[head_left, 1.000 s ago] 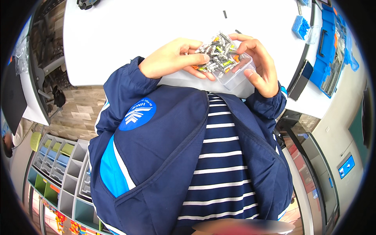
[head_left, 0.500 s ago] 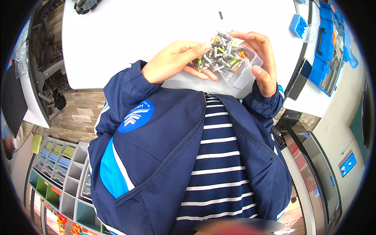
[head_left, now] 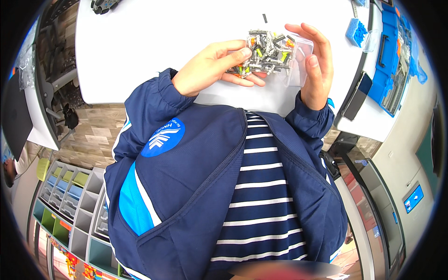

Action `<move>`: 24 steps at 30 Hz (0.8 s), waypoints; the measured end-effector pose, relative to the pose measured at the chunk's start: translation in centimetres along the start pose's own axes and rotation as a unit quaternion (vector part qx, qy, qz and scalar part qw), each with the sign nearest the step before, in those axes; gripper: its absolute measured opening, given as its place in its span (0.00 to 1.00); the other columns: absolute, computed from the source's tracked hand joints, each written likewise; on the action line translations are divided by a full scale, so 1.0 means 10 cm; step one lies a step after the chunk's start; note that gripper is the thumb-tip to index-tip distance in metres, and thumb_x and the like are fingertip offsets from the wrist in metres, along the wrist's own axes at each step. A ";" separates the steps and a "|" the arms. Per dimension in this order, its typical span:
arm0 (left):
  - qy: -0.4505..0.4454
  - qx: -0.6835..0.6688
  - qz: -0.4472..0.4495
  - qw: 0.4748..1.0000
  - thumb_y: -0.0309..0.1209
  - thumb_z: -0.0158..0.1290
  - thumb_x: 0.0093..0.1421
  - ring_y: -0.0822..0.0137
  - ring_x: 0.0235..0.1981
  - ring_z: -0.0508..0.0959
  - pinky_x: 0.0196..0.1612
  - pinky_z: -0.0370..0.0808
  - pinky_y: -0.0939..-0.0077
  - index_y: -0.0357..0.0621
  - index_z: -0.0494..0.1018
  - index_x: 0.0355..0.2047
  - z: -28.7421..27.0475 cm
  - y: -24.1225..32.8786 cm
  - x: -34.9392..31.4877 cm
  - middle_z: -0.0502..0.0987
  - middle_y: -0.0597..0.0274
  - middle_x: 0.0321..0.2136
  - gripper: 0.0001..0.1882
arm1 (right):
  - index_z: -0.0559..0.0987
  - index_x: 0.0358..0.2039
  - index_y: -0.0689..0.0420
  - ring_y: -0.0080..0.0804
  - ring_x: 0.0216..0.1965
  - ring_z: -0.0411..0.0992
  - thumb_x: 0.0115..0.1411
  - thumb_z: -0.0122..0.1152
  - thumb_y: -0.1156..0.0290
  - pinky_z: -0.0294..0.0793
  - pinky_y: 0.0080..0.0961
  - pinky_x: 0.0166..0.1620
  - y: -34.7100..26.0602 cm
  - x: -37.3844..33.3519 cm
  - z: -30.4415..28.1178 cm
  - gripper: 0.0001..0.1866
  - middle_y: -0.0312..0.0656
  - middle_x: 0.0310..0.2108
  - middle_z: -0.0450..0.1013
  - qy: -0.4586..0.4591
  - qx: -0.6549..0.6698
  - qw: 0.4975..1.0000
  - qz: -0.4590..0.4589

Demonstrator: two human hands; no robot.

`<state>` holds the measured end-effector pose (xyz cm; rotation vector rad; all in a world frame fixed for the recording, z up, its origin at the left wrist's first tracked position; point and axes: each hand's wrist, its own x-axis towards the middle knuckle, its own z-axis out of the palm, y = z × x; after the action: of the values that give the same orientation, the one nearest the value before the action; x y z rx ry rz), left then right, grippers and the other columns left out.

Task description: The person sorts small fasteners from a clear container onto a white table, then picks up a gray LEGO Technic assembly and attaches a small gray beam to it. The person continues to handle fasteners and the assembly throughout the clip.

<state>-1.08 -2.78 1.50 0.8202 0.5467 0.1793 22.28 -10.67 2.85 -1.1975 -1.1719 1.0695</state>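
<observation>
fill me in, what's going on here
A person's left hand holds a clear plastic box of small black, grey, lime and orange pieces over a white table, its thumb on top of the pieces and its other fingers lower down. The right hand curves around the box's right end; whether it touches is hard to tell. A loose dark piece lies farther off on the table.

Over on the far left corner of the white tabletop (head_left: 154,28) sits a black, chunky wheel-like part (head_left: 103,5), cut off by the view's edge. Across on the right I see a small box of bright-blue pieces (head_left: 357,32), near a long blue plastic toolbox (head_left: 388,51), with a flat black rectangular slab (head_left: 358,95) closer by. Behind, a grey compartmented shelf unit (head_left: 80,227) stands past the brown wood-look floor (head_left: 93,133), and a small blue-lit screen (head_left: 413,198) hangs on the pale wall (head_left: 396,154).
</observation>
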 end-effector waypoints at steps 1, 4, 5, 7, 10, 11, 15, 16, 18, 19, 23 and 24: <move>-0.002 -0.005 0.002 1.000 0.45 0.40 0.79 0.53 0.50 0.85 0.54 0.83 0.66 0.37 0.67 0.66 0.01 0.00 0.00 0.81 0.44 0.52 0.27 | 0.64 0.67 0.64 0.37 0.59 0.72 0.69 0.59 0.64 0.71 0.34 0.62 0.00 0.00 0.01 0.30 0.55 0.60 0.71 0.011 0.010 1.000 0.008; 0.006 -0.015 -0.004 1.000 0.46 0.40 0.78 0.52 0.52 0.84 0.57 0.81 0.64 0.35 0.66 0.66 0.02 0.02 0.01 0.80 0.43 0.53 0.28 | 0.67 0.65 0.64 0.34 0.56 0.73 0.67 0.64 0.71 0.73 0.31 0.58 -0.01 0.01 0.05 0.29 0.53 0.58 0.73 0.035 0.012 0.999 0.024; 0.009 -0.023 -0.009 1.000 0.46 0.40 0.78 0.51 0.52 0.83 0.58 0.81 0.63 0.34 0.66 0.66 0.02 0.03 0.01 0.79 0.42 0.54 0.29 | 0.68 0.64 0.64 0.33 0.55 0.73 0.66 0.65 0.73 0.73 0.30 0.57 -0.01 0.01 0.07 0.29 0.52 0.58 0.73 0.041 0.009 0.999 0.027; 0.015 -0.044 -0.010 0.999 0.47 0.40 0.78 0.50 0.53 0.83 0.60 0.80 0.61 0.32 0.66 0.66 0.02 0.05 0.00 0.78 0.41 0.55 0.30 | 0.70 0.63 0.64 0.30 0.51 0.75 0.63 0.69 0.74 0.75 0.27 0.52 -0.01 0.05 0.12 0.29 0.50 0.55 0.75 0.048 -0.043 0.998 0.006; 0.026 -0.079 -0.001 0.997 0.49 0.38 0.78 0.49 0.54 0.82 0.62 0.79 0.59 0.31 0.65 0.66 0.05 0.07 0.01 0.78 0.42 0.56 0.32 | 0.74 0.59 0.62 0.28 0.44 0.76 0.58 0.75 0.72 0.76 0.26 0.44 -0.04 0.12 0.21 0.30 0.47 0.51 0.78 0.060 -0.141 0.988 -0.033; 0.030 -0.089 0.001 0.996 0.50 0.37 0.78 0.50 0.55 0.81 0.62 0.78 0.58 0.31 0.65 0.65 0.06 0.07 0.02 0.77 0.43 0.55 0.32 | 0.76 0.57 0.62 0.28 0.42 0.77 0.56 0.77 0.71 0.76 0.25 0.41 -0.05 0.14 0.25 0.29 0.46 0.50 0.79 0.064 -0.176 0.981 -0.048; 0.081 -0.147 0.005 0.986 0.52 0.34 0.79 0.55 0.58 0.78 0.63 0.78 0.56 0.32 0.65 0.65 0.07 0.02 0.04 0.78 0.48 0.54 0.34 | 0.80 0.53 0.58 0.34 0.39 0.76 0.49 0.81 0.67 0.77 0.25 0.36 -0.09 0.17 0.41 0.30 0.44 0.45 0.79 0.058 -0.341 0.932 -0.110; 0.067 -0.154 0.007 0.986 0.53 0.34 0.78 0.57 0.58 0.78 0.63 0.78 0.55 0.33 0.66 0.65 0.05 0.00 0.06 0.78 0.50 0.53 0.34 | 0.80 0.53 0.57 0.35 0.40 0.76 0.49 0.81 0.67 0.77 0.26 0.36 -0.10 0.17 0.44 0.30 0.44 0.45 0.79 0.061 -0.341 0.930 -0.120; 0.041 -0.173 0.016 0.984 0.54 0.33 0.78 0.60 0.57 0.77 0.62 0.78 0.54 0.34 0.67 0.64 -0.01 -0.04 0.09 0.78 0.52 0.51 0.34 | 0.80 0.53 0.57 0.36 0.42 0.76 0.50 0.81 0.66 0.78 0.27 0.37 -0.11 0.17 0.48 0.30 0.43 0.44 0.78 0.060 -0.354 0.923 -0.138; 0.035 -0.184 0.008 0.982 0.54 0.33 0.78 0.61 0.57 0.78 0.62 0.77 0.53 0.34 0.67 0.63 -0.03 -0.07 0.09 0.78 0.53 0.51 0.34 | 0.79 0.54 0.57 0.37 0.45 0.75 0.49 0.82 0.65 0.79 0.29 0.37 -0.12 0.17 0.49 0.31 0.43 0.45 0.78 0.060 -0.357 0.923 -0.127; 0.053 -0.212 0.000 0.976 0.56 0.32 0.78 0.62 0.56 0.78 0.62 0.76 0.50 0.36 0.69 0.62 -0.03 -0.10 0.10 0.79 0.54 0.50 0.35 | 0.79 0.56 0.58 0.28 0.35 0.71 0.53 0.77 0.74 0.73 0.24 0.39 -0.16 0.14 0.52 0.28 0.43 0.45 0.78 0.074 -0.310 0.945 -0.068; 0.059 -0.207 0.003 0.977 0.57 0.32 0.78 0.61 0.57 0.77 0.62 0.76 0.50 0.37 0.69 0.62 -0.03 -0.08 0.09 0.79 0.54 0.50 0.35 | 0.79 0.57 0.58 0.28 0.36 0.70 0.53 0.77 0.74 0.73 0.24 0.40 -0.16 0.16 0.51 0.29 0.42 0.43 0.78 0.077 -0.291 0.950 -0.078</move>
<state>-0.52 -2.86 0.38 0.4077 0.5929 0.3367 17.32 -8.68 4.56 -1.5738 -1.4828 0.5041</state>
